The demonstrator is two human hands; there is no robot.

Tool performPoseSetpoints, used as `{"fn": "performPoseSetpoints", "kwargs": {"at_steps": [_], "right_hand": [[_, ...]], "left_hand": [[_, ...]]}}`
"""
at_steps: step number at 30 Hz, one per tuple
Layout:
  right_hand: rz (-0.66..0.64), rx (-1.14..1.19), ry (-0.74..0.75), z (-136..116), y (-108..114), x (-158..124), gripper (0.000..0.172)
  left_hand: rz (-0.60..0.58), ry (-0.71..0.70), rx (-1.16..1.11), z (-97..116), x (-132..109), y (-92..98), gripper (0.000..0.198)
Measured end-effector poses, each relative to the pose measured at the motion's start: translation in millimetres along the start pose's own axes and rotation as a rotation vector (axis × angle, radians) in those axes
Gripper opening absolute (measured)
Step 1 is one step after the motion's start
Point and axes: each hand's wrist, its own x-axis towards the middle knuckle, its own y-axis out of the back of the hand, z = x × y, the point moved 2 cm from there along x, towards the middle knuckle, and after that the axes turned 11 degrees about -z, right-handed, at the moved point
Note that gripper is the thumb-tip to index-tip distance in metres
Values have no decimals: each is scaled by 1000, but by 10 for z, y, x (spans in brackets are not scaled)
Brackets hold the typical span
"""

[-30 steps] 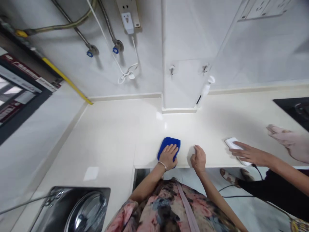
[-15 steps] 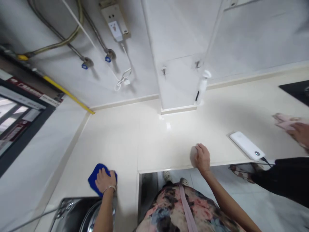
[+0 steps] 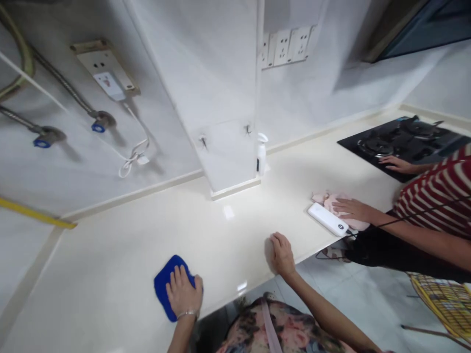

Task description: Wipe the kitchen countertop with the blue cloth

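Observation:
My left hand (image 3: 184, 291) lies flat on a blue cloth (image 3: 165, 289), its fingers spread, pressing it against the pale countertop (image 3: 121, 264). The cloth shows beyond the fingertips and to the left of the hand. Near the counter's front edge, my right hand (image 3: 282, 255) rests on the surface with its fingers curled in. Nothing shows in that hand, though the underside of the fingers is hidden.
A person's hand (image 3: 351, 208) presses a pink cloth (image 3: 327, 198) beside a white power bank (image 3: 327, 219) with a cable. Their other hand (image 3: 399, 164) is at the black gas stove (image 3: 390, 142). A white spray bottle (image 3: 261, 154) stands by the wall pillar (image 3: 228, 162).
The view has swung right, bringing the stove and more of the other person into sight. My left hand and the blue cloth have moved right along the counter, away from the sink.

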Motion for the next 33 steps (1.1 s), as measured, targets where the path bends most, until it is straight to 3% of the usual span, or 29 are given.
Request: {"fn": "performPoseSetpoints", "kwargs": {"at_steps": [5, 8, 13, 15, 17, 21, 25, 28, 33], "right_hand": [[14, -9, -3, -33, 10, 72, 56], [-4, -27, -16, -36, 73, 98, 54], [11, -2, -1, 20, 102, 72, 53], [35, 7, 8, 54, 91, 53, 51], [53, 17, 10, 86, 81, 35, 49], [65, 22, 26, 122, 81, 9, 49], [65, 32, 31, 133, 110, -23, 45], [36, 35, 22, 131, 123, -42, 45], [-16, -49, 11, 87, 132, -32, 40]], "left_hand": [[12, -320, 12, 719, 343, -69, 74], [-18, -477, -19, 1271, 378, -102, 73], [-171, -786, -117, 2242, 49, -310, 79], [-241, -921, -143, 2506, -110, -398, 81], [-269, -1016, -160, 2636, -210, -451, 80], [-273, -1102, -182, 2547, -254, -451, 77], [-266, -1063, -192, 2184, -230, -402, 77], [-208, -914, -184, 1769, -52, -316, 74], [-86, -493, -146, 885, 621, 16, 68]]}}
